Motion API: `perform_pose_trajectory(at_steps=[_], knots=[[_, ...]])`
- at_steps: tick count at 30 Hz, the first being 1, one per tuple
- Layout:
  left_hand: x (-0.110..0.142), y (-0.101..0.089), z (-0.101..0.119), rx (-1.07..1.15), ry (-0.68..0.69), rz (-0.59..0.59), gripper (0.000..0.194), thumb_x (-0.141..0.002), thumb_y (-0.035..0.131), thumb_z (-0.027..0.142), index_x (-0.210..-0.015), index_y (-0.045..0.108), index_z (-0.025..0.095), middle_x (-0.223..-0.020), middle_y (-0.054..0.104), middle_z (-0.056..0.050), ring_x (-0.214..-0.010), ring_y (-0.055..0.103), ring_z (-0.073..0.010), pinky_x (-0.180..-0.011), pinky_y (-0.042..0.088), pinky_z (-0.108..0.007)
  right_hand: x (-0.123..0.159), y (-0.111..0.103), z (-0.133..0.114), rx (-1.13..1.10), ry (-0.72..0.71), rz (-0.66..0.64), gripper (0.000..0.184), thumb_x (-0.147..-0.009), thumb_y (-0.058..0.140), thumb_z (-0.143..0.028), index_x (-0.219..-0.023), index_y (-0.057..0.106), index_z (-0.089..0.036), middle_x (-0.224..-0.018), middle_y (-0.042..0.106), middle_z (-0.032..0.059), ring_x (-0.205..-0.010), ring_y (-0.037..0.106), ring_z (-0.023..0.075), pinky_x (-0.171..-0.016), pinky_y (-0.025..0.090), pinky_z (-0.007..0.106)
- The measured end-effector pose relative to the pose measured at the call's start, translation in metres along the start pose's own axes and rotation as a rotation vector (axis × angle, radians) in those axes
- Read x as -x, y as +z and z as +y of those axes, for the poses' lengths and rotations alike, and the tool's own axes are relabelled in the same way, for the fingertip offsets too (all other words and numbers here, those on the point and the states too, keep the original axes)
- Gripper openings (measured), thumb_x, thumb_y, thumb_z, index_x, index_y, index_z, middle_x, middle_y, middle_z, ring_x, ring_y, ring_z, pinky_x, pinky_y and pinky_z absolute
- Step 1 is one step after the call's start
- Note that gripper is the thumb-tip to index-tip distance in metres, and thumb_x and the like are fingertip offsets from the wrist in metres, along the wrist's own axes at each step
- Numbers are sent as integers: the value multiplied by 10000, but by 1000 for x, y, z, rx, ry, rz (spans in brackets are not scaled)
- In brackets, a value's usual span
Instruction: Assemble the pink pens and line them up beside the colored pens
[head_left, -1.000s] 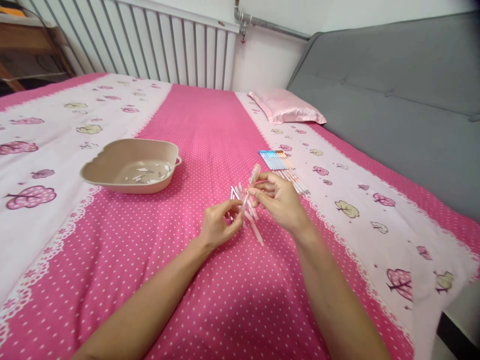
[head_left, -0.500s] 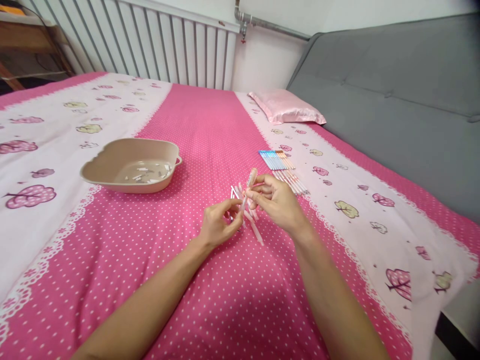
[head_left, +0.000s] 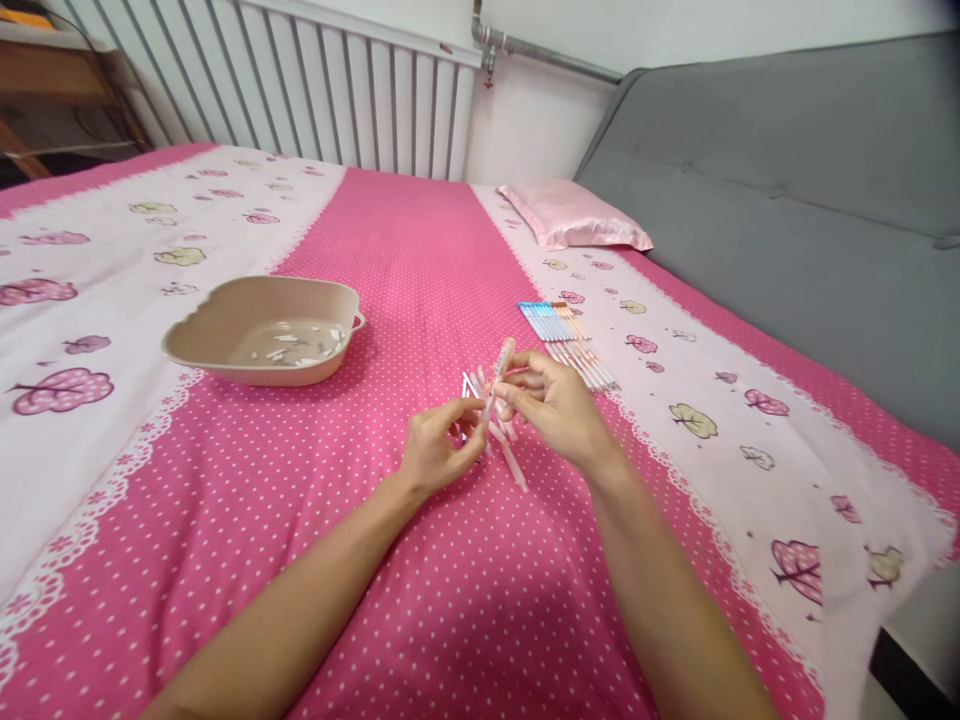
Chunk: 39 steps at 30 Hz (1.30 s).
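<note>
Between my two hands a pale pink, translucent pen (head_left: 505, 356) is held tilted. My left hand (head_left: 441, 440) pinches its lower end with thumb and fingers. Higher up, my right hand (head_left: 551, 405) grips it between thumb and fingertips. Beneath and around the hands lie several loose pink and white pens (head_left: 514, 468), partly hidden by the fingers. Just beyond my right hand is a neat row of blue and orange pens (head_left: 551, 320). A second row of pinkish-white pens (head_left: 583, 364) lies directly in front of it.
A beige plastic basin (head_left: 262, 374) stands to the left, with small white and grey pieces inside. Everything rests on a pink dotted bedspread (head_left: 420, 250). A pink pillow (head_left: 574, 215) lies at the back right against a grey headboard (head_left: 787, 200). A white radiator (head_left: 337, 90) lines the far wall.
Almost nothing differs. Both hands keep their grip on the pen in nearly the same place, and the view has shifted very slightly.
</note>
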<state>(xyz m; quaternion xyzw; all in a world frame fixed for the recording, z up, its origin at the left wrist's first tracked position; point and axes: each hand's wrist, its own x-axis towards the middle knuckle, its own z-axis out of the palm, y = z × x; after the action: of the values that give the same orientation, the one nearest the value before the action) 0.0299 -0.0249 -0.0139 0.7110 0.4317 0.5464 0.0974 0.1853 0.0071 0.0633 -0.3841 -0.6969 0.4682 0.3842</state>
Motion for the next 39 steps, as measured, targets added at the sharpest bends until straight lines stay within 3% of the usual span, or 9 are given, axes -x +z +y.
perform_pose_trajectory(at_steps=[15,22,39], knots=[[-1,0,-1,-2,31,9,162,-784,578,153,-942,615,151,-650,667,2,-519,578,-76,-514,460,-184,-1,1,1,-3,2,-3,225,-784,646,-330,-930,561,-182,-807,641,26,-542,623,113,-518,524,256],[0,1,-1,-8,29,9,167,-787,579,159,-949,618,153,-646,664,4,-516,569,-72,-508,458,-180,0,1,-1,1,26,-9,238,-780,657,-291,-965,560,-179,-872,657,42,-576,647,120,-572,552,277],[0,0,0,25,-26,-3,181,-779,582,153,-954,626,133,-675,680,-15,-541,590,-81,-521,465,-182,-1,3,3,11,11,-3,180,-780,640,-237,-929,569,-165,-859,654,37,-525,603,87,-523,527,242]])
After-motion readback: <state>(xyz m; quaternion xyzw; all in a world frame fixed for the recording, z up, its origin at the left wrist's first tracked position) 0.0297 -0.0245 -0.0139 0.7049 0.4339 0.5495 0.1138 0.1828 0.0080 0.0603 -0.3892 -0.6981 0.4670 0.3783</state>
